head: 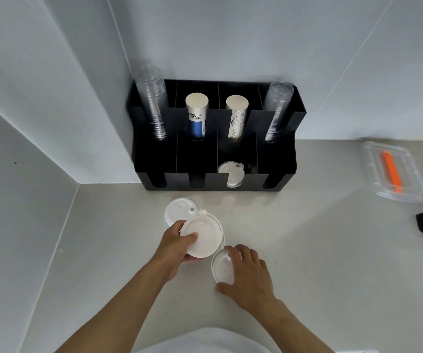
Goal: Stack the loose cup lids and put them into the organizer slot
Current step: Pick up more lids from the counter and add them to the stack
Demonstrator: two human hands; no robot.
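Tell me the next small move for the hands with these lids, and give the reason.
Probably the right hand should lift the lid under it and nest it onto the lid held by the left hand. That held lid is already raised, a third lid lies on the counter behind it, and the organizer slot with lids waits beyond.

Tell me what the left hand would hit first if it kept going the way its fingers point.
Probably the lid lying flat just beyond the left hand, which holds another lid. Depth is unclear, though; it might pass over.
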